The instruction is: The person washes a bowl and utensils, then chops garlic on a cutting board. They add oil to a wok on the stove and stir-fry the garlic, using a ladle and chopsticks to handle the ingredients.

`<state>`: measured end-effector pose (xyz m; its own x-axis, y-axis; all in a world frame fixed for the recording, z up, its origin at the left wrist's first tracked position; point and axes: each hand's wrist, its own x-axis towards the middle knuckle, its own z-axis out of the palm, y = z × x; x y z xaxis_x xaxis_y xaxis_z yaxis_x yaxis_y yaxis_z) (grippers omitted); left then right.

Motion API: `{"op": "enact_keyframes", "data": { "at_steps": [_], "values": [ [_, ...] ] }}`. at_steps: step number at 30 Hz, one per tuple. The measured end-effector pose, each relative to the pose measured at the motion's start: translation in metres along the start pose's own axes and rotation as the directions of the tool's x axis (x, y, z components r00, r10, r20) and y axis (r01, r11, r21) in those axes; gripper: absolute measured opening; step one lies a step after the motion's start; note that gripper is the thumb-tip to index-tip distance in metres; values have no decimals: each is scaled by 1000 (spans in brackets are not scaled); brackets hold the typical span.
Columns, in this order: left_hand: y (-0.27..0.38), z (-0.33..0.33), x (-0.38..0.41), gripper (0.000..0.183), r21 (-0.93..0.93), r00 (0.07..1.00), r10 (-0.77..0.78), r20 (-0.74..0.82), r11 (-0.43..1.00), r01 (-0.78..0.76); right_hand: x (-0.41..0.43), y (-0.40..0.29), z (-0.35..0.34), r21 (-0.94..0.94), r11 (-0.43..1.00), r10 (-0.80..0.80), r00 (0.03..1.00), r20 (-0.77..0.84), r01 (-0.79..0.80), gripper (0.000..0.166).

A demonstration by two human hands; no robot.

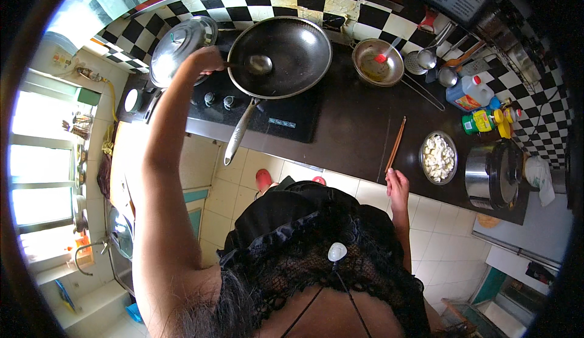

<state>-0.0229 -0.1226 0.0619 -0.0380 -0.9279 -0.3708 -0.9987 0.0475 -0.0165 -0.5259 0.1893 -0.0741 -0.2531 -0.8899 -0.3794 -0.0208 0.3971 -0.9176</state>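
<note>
A black wok [296,55] with a long metal handle stands on the stove. My left hand [207,60] is closed around the handle of a metal ladle [260,64], whose bowl is inside the wok at its left side. Behind that hand a domed metal lid [178,46] leans near the tiled wall. At the counter's front edge, my right hand [398,183] grips the near end of a pair of wooden chopsticks [396,144], which point away from me. To its right sits a bowl of white chopped pieces [439,157].
A metal strainer over a bowl [378,62] holds a red-tipped brush. Hanging utensils [427,58], a large jug [470,94], bottles [482,121] and a lidded steel pot [492,174] line the right side. A sink [121,233] lies at the left.
</note>
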Motion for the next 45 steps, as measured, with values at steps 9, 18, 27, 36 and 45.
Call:
{"op": "enact_keyframes", "data": {
  "at_steps": [9,18,27,36,45],
  "values": [
    [41,-3,-25,23,-211,934,-6,357,974,87,3,-4,7,-16,999,-29,999,-14,29,31],
    [33,-47,-24,17,222,950,-80,303,975,11,0,7,-1,-14,1000,-26,1000,-16,26,32],
    [77,-42,-24,18,-129,901,125,415,989,-78,3,-1,4,25,1000,-9,1000,-18,9,30],
    [24,75,69,29,16,925,281,-258,958,-286,5,0,7,-4,1000,-9,1000,2,9,29],
    [21,59,41,28,330,880,468,84,820,-467,1,12,0,21,1000,8,1000,-22,-8,30]
  ]
}}
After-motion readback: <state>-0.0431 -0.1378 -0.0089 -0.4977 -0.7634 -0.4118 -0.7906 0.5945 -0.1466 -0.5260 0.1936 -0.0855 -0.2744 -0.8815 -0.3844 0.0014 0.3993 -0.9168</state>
